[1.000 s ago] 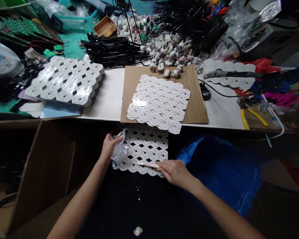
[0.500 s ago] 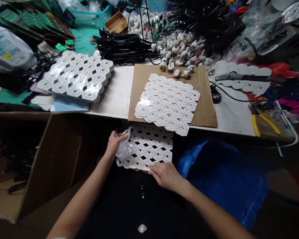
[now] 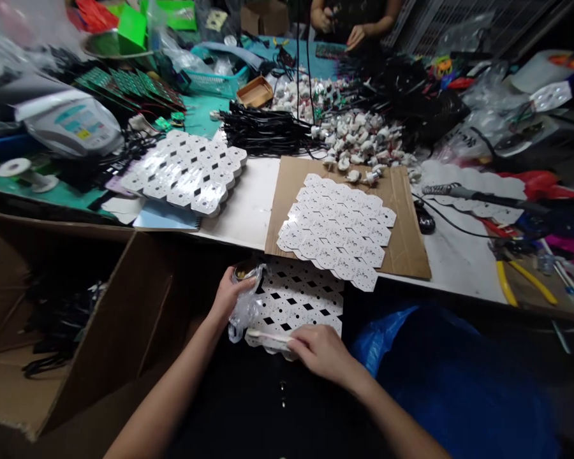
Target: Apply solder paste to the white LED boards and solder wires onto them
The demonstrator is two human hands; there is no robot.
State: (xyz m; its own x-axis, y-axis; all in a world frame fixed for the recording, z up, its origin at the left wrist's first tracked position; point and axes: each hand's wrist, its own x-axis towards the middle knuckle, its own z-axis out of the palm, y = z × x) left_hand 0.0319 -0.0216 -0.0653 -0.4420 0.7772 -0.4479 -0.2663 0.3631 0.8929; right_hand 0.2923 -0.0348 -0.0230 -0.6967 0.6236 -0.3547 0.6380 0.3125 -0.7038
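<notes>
My left hand (image 3: pixel 230 294) is closed round a small round container (image 3: pixel 243 272) wrapped in a clear plastic bag (image 3: pixel 247 307). My right hand (image 3: pixel 318 347) grips a thin pale brush (image 3: pixel 272 336), whose head points left over the near edge of a white perforated panel (image 3: pixel 299 299). That panel lies below the table edge, in front of my dark clothing, and has rows of black diamond-shaped holes. Above it, another sheet of joined white boards (image 3: pixel 337 226) rests on brown cardboard (image 3: pixel 414 245), with its near corner over the table edge.
A stack of white panels (image 3: pixel 186 169) stands left, near black cables (image 3: pixel 263 131) and white connectors (image 3: pixel 363 140). Yellow-handled pliers (image 3: pixel 507 284) lie right. Below are a cardboard box (image 3: pixel 95 319) and a blue bag (image 3: pixel 449 376). Another person's hands (image 3: pixel 356 37) show at the back.
The view has tilted up, so the bench sits lower and the other person's hands now show. The brush stands out more clearly above the panel's near edge. Both my hands keep their hold.
</notes>
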